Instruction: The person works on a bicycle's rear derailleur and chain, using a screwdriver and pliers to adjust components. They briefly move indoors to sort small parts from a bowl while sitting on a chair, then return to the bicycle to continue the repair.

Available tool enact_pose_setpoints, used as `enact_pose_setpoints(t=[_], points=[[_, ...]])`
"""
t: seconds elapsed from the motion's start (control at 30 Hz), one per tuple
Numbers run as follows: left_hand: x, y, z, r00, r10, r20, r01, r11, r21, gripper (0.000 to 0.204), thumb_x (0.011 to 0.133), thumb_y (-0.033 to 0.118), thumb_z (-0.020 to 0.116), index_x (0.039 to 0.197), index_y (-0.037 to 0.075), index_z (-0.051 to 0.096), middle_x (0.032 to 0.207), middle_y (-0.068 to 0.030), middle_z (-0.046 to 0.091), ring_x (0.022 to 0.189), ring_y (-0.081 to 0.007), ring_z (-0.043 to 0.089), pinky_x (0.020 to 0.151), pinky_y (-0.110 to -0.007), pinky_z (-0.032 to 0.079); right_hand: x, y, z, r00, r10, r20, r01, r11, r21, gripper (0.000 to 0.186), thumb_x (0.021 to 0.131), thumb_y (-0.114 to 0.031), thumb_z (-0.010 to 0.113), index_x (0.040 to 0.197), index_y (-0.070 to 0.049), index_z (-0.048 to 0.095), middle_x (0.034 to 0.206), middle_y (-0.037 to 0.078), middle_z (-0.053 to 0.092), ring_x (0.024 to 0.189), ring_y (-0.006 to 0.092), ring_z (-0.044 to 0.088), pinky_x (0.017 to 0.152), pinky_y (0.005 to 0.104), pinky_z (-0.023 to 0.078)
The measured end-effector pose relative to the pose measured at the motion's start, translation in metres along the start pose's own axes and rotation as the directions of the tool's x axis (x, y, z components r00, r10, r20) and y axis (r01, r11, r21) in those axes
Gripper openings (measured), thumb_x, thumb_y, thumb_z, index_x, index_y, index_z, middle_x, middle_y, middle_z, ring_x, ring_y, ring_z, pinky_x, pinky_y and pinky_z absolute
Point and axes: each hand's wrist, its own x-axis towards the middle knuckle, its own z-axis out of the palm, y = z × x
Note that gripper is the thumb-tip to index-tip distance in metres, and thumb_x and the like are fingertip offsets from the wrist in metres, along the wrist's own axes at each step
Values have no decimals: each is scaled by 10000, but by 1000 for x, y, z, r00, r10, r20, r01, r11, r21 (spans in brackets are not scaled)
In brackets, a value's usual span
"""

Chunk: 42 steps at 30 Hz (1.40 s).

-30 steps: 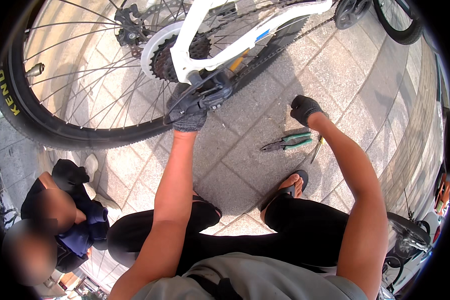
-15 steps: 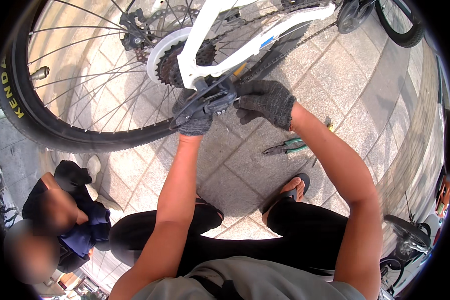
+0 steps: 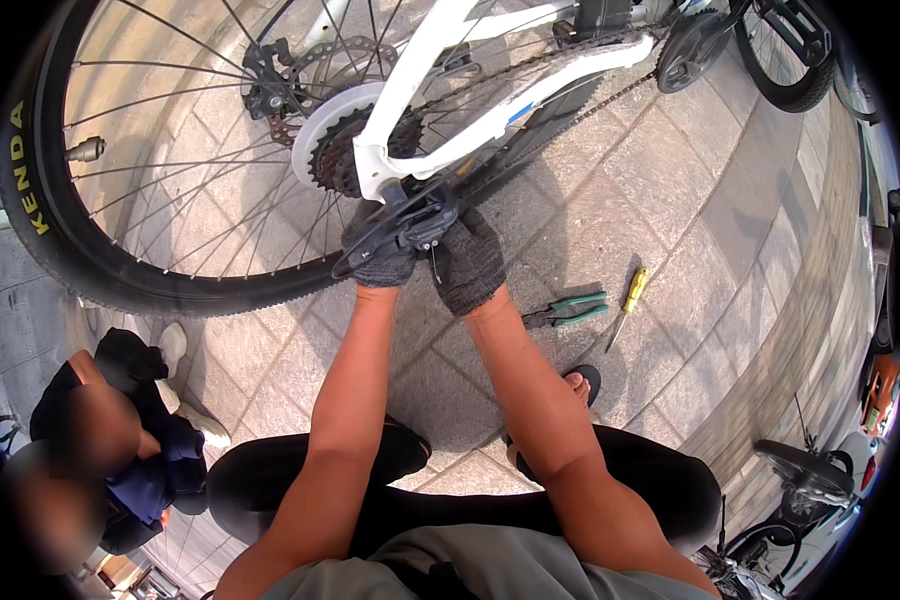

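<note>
A rear derailleur [image 3: 425, 222], black, hangs below the dropout of a white bicycle frame [image 3: 395, 95]. My left hand [image 3: 382, 268], in a dark grey knitted glove, is closed round its left side from below. My right hand [image 3: 472, 262], gloved alike, is curled against the right side, its fingertips hidden behind the part. A thin metal piece [image 3: 435, 264] sticks down between the hands; whether it is a cable end or a tool I cannot tell. Above are the cassette [image 3: 345, 160] and the black-tyred rear wheel [image 3: 185, 290].
Green-handled pliers [image 3: 578, 308] and a yellow-handled screwdriver [image 3: 635, 290] lie on the paving right of my hands. A person [image 3: 120, 430] crouches at the left. Another bicycle [image 3: 800, 490] is at the lower right. The chain [image 3: 580, 118] runs to the crank at upper right.
My right hand has moved left and down, closing in against the derailleur. Its forearm has swung inward, uncovering the screwdriver and more of the pliers. My left hand keeps its grip.
</note>
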Motion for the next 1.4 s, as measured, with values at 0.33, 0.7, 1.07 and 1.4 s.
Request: enact_pose_setpoints(t=[0.33,0.7,1.07,1.4], points=[[6,15,-11,996,86,14,-87,996,37,285,944,293,693,1118,68,706,1010,-173,736,976,-388,710,831,-453,553,3,29,5,987,-145,-73,151,984,90,243,985,-122,723,1223,-75,723,1087,19,739,912,110,663,678,262,547],[-1,-27,-1,991,133,14,-134,989,65,220,1044,200,627,1134,-1,632,1065,-80,711,970,-190,671,871,-338,557,4,25,8,973,-209,-95,181,953,-243,248,1046,-116,628,1267,-8,657,1102,23,699,905,94,605,797,286,525],[18,-3,-28,971,155,183,-194,956,218,278,970,242,681,1164,45,719,1102,-159,752,1010,-310,721,855,-408,567,6,30,6,954,-295,-62,224,832,-507,274,1079,-138,542,1305,6,599,1194,102,669,1054,158,599,943,325,500],[14,-1,-30,976,-113,188,123,992,-42,351,1091,252,538,1260,-37,642,1215,-149,723,1067,-227,696,954,-356,576,5,31,10,930,-366,-14,303,790,-532,236,1070,-132,546,1260,-15,623,1140,89,692,1014,140,619,898,319,518]])
